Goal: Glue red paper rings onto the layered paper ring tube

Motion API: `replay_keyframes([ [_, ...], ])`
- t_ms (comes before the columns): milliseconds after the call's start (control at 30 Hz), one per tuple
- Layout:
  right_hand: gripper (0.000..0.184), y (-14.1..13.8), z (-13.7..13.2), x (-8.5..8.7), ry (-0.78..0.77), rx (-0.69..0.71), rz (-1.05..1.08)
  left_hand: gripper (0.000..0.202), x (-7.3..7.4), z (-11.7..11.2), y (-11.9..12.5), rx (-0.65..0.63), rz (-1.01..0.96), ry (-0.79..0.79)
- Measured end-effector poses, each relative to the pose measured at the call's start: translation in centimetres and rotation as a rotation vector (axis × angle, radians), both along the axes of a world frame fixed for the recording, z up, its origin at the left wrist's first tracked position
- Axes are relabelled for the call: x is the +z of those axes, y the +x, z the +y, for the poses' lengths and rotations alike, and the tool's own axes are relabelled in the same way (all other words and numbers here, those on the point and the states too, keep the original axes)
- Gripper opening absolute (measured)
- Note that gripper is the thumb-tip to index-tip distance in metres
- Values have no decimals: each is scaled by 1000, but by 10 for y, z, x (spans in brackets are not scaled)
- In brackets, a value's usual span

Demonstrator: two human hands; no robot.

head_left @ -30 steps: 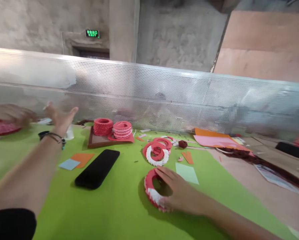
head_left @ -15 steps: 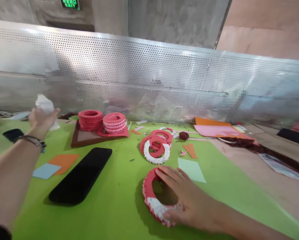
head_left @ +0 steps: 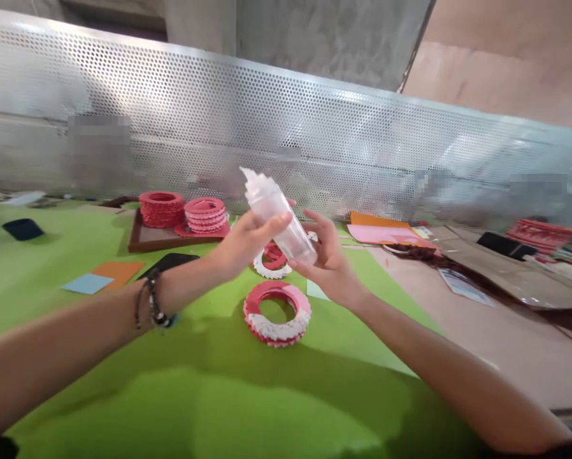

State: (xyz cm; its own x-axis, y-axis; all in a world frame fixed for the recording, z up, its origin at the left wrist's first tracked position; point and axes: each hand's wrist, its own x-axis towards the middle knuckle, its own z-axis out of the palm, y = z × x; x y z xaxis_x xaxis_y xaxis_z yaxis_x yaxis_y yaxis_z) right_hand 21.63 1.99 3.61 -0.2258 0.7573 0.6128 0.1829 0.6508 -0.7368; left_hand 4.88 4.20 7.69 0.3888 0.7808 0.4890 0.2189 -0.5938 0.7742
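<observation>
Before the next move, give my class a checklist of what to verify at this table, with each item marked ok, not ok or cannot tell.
1. Bottle gripped: ok, the left hand holds it, tilted.
2. Right hand steadying the bottle: cannot tell; it is at the lower end, but its grip is unclear.
3. Nearest ring lying flat on the green surface, untouched: ok.
4. Two ring stacks on the tray standing upright: ok.
5. Phone fully in view: not ok, the left arm partly hides it.
6. How full the bottle is: cannot tell.
</observation>
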Motion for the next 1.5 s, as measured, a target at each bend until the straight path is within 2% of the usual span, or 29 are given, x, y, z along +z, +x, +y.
replay_keyframes([
  [100,48,-1,-6,1,-21,-7,159,50,-14,-7,10,-142,-49,-39],
  [200,41,8,-5,3,-187,-5,366,44,-26,-3,3,-192,68,-40],
  [333,44,23,7,6,-370,-98,617,43,-51,-2,-21,-157,368,-28],
  [433,48,28,14,6,-467,-174,673,26,-71,-19,-39,-80,476,30],
  [533,50,29,21,7,-510,-181,609,20,-81,-42,-50,18,699,339],
  [600,50,26,27,8,-472,-160,543,22,-82,-53,-54,62,816,554],
  [700,51,17,37,12,-351,-173,439,35,-81,-54,-57,119,902,681],
  [833,57,-1,43,17,-288,-205,235,46,-84,-42,-59,183,895,618],
  [1000,52,-17,46,22,-136,-198,17,38,-87,-40,-59,140,872,490],
  [1133,51,-23,47,25,-90,-162,-90,32,-86,-43,-56,122,873,435],
  [1267,49,-19,44,25,-171,-29,-151,28,-85,-43,-55,114,865,436],
  [1400,22,-12,34,25,-295,164,-311,26,-84,-42,-54,112,856,418],
  [1500,12,-10,30,25,-286,169,-317,26,-84,-43,-53,113,870,398],
])
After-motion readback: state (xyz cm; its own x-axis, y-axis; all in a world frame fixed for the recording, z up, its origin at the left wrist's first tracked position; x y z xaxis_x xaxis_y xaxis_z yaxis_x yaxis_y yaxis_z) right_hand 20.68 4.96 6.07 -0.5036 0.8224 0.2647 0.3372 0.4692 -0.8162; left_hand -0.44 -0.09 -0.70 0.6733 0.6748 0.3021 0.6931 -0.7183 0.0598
